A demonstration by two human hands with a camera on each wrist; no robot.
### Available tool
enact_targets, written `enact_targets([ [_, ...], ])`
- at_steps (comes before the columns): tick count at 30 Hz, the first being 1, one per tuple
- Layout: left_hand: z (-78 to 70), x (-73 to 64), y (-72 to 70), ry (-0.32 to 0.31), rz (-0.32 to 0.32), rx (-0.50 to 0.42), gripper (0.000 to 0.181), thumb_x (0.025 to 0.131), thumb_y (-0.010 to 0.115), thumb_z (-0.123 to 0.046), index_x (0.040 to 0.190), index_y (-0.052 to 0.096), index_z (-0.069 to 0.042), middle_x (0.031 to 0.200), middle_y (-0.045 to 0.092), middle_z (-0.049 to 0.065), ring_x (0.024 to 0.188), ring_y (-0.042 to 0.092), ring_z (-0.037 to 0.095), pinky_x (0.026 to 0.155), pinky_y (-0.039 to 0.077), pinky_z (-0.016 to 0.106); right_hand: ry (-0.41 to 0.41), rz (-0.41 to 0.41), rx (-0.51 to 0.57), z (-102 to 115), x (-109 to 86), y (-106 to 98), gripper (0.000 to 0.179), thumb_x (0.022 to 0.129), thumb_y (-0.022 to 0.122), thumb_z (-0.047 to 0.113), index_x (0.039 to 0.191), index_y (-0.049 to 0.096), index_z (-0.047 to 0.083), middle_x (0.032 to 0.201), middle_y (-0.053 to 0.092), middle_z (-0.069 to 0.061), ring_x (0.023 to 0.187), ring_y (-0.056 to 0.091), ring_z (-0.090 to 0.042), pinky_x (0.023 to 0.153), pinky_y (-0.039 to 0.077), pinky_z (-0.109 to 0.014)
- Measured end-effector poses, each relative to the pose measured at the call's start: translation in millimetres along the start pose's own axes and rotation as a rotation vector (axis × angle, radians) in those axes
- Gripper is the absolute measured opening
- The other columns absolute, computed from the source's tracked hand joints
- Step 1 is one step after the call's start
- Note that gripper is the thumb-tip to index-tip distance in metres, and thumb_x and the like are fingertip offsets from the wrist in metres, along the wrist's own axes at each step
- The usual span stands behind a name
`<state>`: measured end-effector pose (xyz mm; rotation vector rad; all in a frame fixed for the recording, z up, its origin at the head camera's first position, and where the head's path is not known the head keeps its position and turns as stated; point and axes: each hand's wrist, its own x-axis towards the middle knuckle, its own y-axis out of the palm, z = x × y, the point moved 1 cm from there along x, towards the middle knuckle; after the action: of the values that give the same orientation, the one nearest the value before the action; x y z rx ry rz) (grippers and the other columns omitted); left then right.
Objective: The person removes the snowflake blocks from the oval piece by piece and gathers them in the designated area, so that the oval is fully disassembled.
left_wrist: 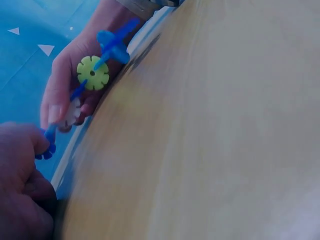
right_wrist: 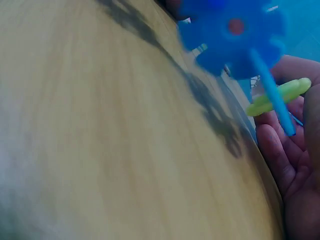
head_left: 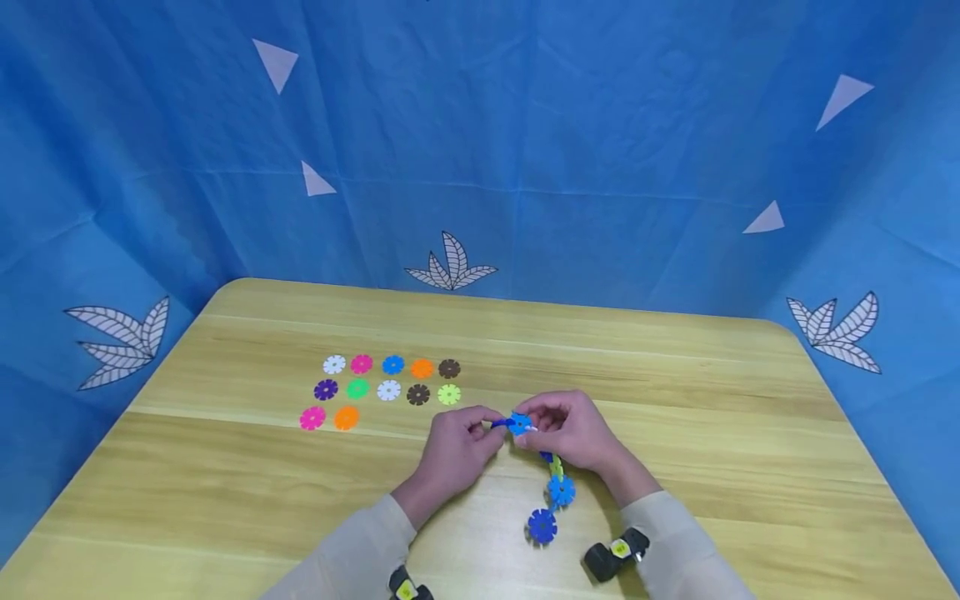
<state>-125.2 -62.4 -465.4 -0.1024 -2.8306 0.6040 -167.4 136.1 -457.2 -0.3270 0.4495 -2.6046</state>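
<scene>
My left hand (head_left: 455, 450) pinches a dark blue notched disc (head_left: 498, 423) between thumb and fingertips. It meets a light blue notched disc (head_left: 519, 423) at the near end of a chain. The right hand (head_left: 576, 429) grips that chain by a white disc (left_wrist: 73, 112), thumb on top. From under the right palm the chain hangs toward the person: a yellow-green disc (head_left: 556, 468), a light blue disc (head_left: 561, 491) and a dark blue end disc (head_left: 542, 527). Fingers partly hide the joints between the hands.
Loose notched discs lie in rows on the wooden table (head_left: 225, 483), left of the hands. Among them are a pink disc (head_left: 312, 418), an orange disc (head_left: 347, 417) and a lime disc (head_left: 449, 394). A blue curtain (head_left: 480, 125) stands behind the table.
</scene>
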Motion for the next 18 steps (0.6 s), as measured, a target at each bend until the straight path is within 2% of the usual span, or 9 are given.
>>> enact_targets([
  [3,-0.4,-1.5,0.2,0.008,0.005,0.003,0.008,0.088,0.074,-0.005,0.095,0.077,-0.007,0.051,0.045,-0.008,0.044,0.035,0.001,0.042,0.030,0.018,-0.030,0.012,0.015,-14.6,1.9,1.2,0.037,0.075,0.086,-0.001,0.110,0.074,-0.002,0.083,0.066,-0.009,0.068,0.058,-0.017,0.062,0.050,-0.027],
  [6,0.5,-2.4,2.0,0.027,-0.011,0.013,0.008,0.087,0.073,-0.002,0.094,0.077,-0.005,0.051,0.044,-0.009,0.042,0.034,0.000,0.041,0.030,0.018,-0.053,0.018,0.035,-19.1,2.0,2.4,0.037,0.077,0.086,0.003,0.112,0.074,0.002,0.081,0.065,-0.006,0.067,0.056,-0.016,0.060,0.049,-0.027],
  [9,1.7,-2.9,4.4,0.039,-0.032,0.024,0.009,0.086,0.072,0.000,0.092,0.076,-0.005,0.050,0.042,-0.009,0.042,0.033,-0.001,0.041,0.030,0.018,-0.042,0.011,0.031,-19.3,1.3,3.4,0.032,0.079,0.085,0.005,0.109,0.076,0.004,0.077,0.063,-0.003,0.065,0.055,-0.015,0.058,0.048,-0.026],
  [12,1.8,-3.0,6.7,0.049,-0.052,0.032,0.008,0.083,0.072,0.002,0.087,0.075,-0.005,0.050,0.042,-0.010,0.042,0.033,-0.001,0.040,0.030,0.018,-0.027,0.004,0.003,-13.1,0.3,4.5,0.029,0.080,0.083,0.003,0.108,0.076,0.003,0.076,0.063,-0.003,0.065,0.054,-0.015,0.057,0.047,-0.026],
  [18,-0.5,-2.7,7.8,0.079,-0.089,0.028,0.007,0.080,0.072,0.002,0.082,0.074,-0.004,0.049,0.042,-0.013,0.043,0.034,-0.002,0.040,0.029,0.018,0.003,0.014,-0.034,17.2,-2.1,4.5,0.025,0.082,0.079,-0.002,0.106,0.074,-0.003,0.075,0.061,-0.007,0.065,0.053,-0.018,0.059,0.046,-0.026],
])
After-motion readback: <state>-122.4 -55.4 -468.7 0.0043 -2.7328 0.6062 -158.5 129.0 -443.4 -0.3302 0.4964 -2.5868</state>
